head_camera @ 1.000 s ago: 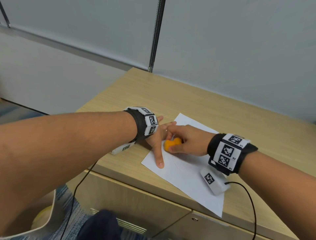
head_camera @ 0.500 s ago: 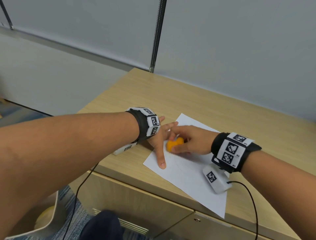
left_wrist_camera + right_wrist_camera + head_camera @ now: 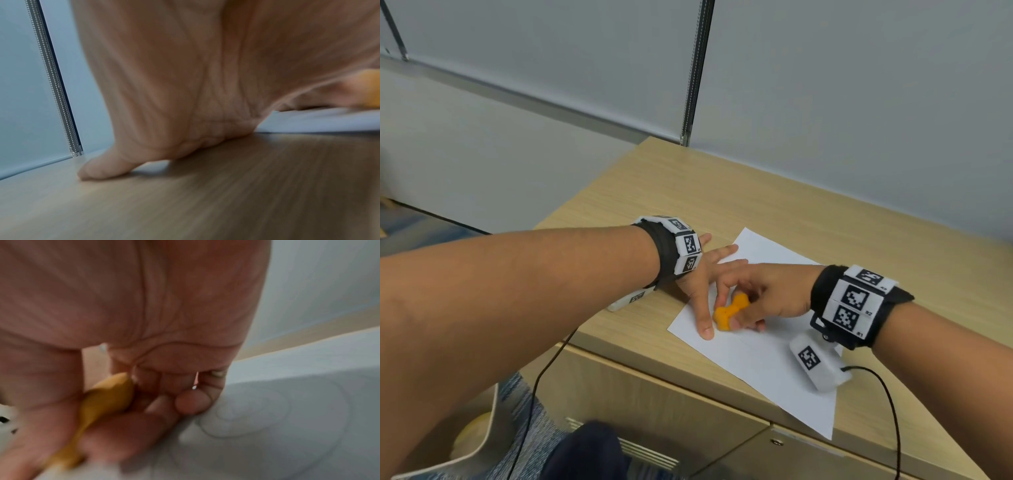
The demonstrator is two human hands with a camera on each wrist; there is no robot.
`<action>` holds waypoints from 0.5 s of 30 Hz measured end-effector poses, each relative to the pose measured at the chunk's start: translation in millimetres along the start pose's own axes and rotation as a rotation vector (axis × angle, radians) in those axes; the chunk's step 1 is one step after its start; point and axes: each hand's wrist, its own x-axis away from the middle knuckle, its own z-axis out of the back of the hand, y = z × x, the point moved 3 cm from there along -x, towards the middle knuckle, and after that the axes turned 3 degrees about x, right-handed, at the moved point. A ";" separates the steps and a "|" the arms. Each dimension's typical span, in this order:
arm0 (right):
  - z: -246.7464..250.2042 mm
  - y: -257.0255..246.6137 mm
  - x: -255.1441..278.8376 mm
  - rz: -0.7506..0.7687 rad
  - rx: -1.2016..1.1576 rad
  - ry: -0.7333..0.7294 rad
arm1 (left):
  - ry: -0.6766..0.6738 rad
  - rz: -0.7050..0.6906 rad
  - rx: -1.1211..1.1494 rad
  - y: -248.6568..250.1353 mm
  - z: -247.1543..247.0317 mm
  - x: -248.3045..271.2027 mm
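A white sheet of paper (image 3: 767,356) lies on the wooden desk top (image 3: 774,205) near its front edge. My left hand (image 3: 702,284) lies flat with straight fingers, pressing the sheet's left side down; its thumb (image 3: 705,325) points toward me. My right hand (image 3: 756,298) grips a small orange bone-shaped eraser (image 3: 729,311) between thumb and fingers, its lower end on the paper beside the left thumb. In the right wrist view the orange eraser (image 3: 102,404) sits in curled fingers above faint pencil curves on the paper (image 3: 287,410). The left wrist view shows the left hand (image 3: 185,81) flat on the desk.
A grey partition wall (image 3: 859,102) with a metal strip (image 3: 697,68) stands behind the desk. Drawer fronts (image 3: 654,394) lie below the front edge. Black cables (image 3: 890,411) hang from both wrist cameras. A chair edge (image 3: 482,438) and carpet show at lower left.
The right hand has shifted the orange eraser slightly toward me and left on the paper, tilting it more. The left hand stays flat on the sheet.
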 end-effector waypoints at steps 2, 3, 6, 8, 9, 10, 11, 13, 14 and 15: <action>8.3 0.7 -0.2 0.002 0.146 0.233 | 0.005 0.016 0.006 0.3 0.8 0.0; 8.2 1.4 0.6 -0.001 0.177 0.287 | 0.004 0.006 0.006 1.2 1.8 1.0; -4.2 3.0 3.3 0.024 0.013 0.028 | 0.004 -0.016 -0.023 1.9 2.4 0.1; 0.8 6.1 1.4 0.012 0.032 0.063 | -0.005 0.026 -0.011 1.1 1.3 3.3; 7.6 8.2 0.6 -0.009 0.094 0.184 | -0.007 0.067 0.021 0.4 1.3 4.2; 12.2 8.2 0.1 -0.026 0.150 0.300 | -0.007 0.092 0.038 0.5 1.9 5.3; 12.8 7.8 0.1 -0.033 0.153 0.318 | -0.003 0.091 0.034 0.1 1.5 3.7; 3.9 4.7 -0.2 -0.018 0.057 0.091 | -0.014 0.059 -0.018 1.2 1.7 1.9; -1.0 3.5 0.3 -0.017 -0.014 -0.041 | -0.012 0.052 -0.029 0.8 1.7 1.6; -0.8 3.6 -0.1 -0.016 -0.046 -0.066 | -0.010 0.062 -0.017 0.3 2.6 3.7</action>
